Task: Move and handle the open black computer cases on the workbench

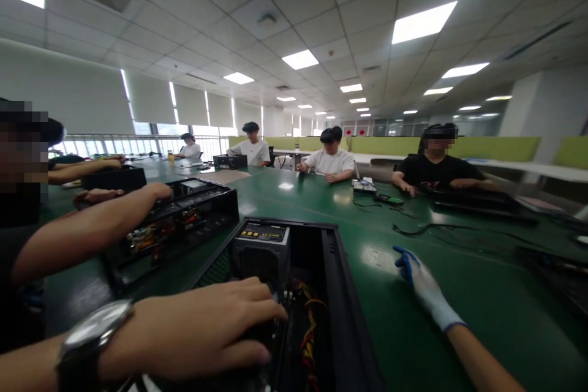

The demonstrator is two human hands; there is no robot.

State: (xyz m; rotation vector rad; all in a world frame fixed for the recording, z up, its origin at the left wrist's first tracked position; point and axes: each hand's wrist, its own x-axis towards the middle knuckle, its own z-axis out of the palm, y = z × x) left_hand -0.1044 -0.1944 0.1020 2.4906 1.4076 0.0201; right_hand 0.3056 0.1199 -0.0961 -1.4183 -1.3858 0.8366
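Note:
My left hand, bare with a wristwatch on the wrist, rests palm down inside an open black computer case, fingers spread over parts beside the grey power supply and yellow and red wires. Whether it grips anything is hidden. My right hand wears a white glove with blue fingertips and lies flat on the green table to the right of the case, holding nothing.
A person at my left has both arms in a second open case. Several other people sit around the far side of the table. Black cables and small devices lie on the table ahead right.

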